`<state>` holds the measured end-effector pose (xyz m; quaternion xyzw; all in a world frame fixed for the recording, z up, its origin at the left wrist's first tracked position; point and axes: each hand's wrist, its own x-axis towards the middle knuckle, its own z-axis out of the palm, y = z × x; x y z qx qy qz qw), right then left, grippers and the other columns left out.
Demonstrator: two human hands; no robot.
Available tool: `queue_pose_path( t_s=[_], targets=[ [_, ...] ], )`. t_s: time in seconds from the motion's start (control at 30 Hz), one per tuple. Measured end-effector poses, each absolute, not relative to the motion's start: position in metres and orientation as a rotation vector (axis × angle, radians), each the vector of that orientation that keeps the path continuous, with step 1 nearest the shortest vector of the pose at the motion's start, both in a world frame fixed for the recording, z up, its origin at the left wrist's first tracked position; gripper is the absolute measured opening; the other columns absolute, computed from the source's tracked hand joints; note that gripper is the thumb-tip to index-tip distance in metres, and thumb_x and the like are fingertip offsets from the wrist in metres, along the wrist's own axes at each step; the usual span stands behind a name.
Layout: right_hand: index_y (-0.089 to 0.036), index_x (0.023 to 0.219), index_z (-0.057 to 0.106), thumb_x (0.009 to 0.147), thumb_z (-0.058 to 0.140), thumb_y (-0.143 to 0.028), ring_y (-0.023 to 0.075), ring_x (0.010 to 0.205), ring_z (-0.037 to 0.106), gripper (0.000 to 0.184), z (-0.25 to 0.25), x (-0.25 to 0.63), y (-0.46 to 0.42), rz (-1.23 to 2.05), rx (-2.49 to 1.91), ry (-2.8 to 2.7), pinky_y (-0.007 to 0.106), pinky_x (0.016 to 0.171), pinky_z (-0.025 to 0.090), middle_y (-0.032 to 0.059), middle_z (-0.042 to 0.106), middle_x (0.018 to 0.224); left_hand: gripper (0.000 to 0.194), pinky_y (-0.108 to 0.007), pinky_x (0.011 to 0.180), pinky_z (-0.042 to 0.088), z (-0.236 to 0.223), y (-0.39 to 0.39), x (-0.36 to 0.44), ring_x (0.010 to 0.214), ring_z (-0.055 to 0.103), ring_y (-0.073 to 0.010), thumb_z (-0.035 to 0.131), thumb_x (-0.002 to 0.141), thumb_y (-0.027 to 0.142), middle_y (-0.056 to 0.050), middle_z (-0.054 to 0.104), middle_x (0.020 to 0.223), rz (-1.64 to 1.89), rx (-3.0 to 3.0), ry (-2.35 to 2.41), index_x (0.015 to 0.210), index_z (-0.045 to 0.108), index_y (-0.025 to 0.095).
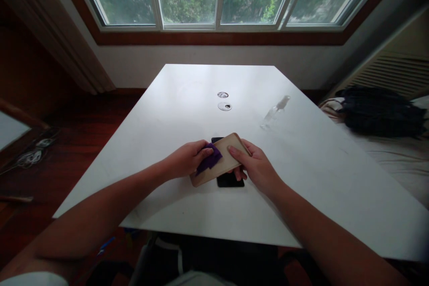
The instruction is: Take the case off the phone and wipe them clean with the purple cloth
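My right hand (256,165) grips a tan flat rectangular case (231,154) by its right edge and holds it tilted just above the white table (301,178). My left hand (186,158) is closed on a small purple cloth (209,160) and presses it against the case's upper face. Under the case a black phone-like slab (229,180) lies flat on the table, mostly covered.
A clear spray bottle (275,114) lies on the table beyond and to the right. Two round cable grommets (224,101) sit at mid-table. A bed with dark clothing (382,111) is at the right. Windows span the far wall. Cables lie on the wooden floor at the left.
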<state>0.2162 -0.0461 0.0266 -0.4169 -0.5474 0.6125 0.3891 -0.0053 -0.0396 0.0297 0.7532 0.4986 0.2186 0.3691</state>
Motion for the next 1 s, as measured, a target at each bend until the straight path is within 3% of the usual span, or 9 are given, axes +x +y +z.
queue_pose_path(
  t_s=[0.23,0.5,0.7,1.0],
  targets=[
    [-0.019,0.106,0.053,0.093,0.06,-0.052,0.01,0.038,0.055,0.036,0.018,0.208,-0.055,1.703,-1.024,-1.557,0.017,0.034,0.034,-0.0017,0.069,0.063,0.039,-0.027,0.065,0.041,0.031,-0.045,-0.003,0.071,0.055,-0.0151,0.035,0.103,0.051,0.0,0.061,0.079,0.579,1.963,1.183,0.086,0.053,0.02],
    [-0.019,0.107,0.05,0.092,0.064,-0.036,0.0103,0.042,0.059,0.027,0.017,0.207,-0.058,1.725,-0.956,-1.645,0.016,0.036,0.038,-0.0011,0.07,0.069,0.04,-0.029,0.061,0.035,0.033,-0.05,0.001,0.068,0.057,-0.0185,0.032,0.103,0.054,-0.003,0.065,0.08,0.531,2.148,1.382,0.094,0.055,0.022],
    [-0.019,0.099,0.052,0.091,0.066,-0.041,0.0098,0.036,0.054,0.027,0.02,0.204,-0.057,1.664,-1.025,-1.462,0.015,0.032,0.032,-0.0058,0.063,0.055,0.039,-0.029,0.06,0.033,0.036,-0.05,0.001,0.067,0.056,-0.0183,0.031,0.104,0.052,-0.002,0.063,0.076,0.575,2.106,1.43,0.091,0.052,0.022],
    [-0.018,0.091,0.059,0.085,0.074,-0.039,0.0098,0.033,0.052,0.027,0.018,0.21,-0.05,1.535,-0.984,-1.235,0.016,0.028,0.031,-0.0046,0.061,0.054,0.036,-0.029,0.062,0.034,0.037,-0.046,0.0,0.067,0.054,-0.0161,0.036,0.103,0.049,-0.001,0.061,0.076,0.558,2.044,1.358,0.085,0.051,0.021]
  ],
)
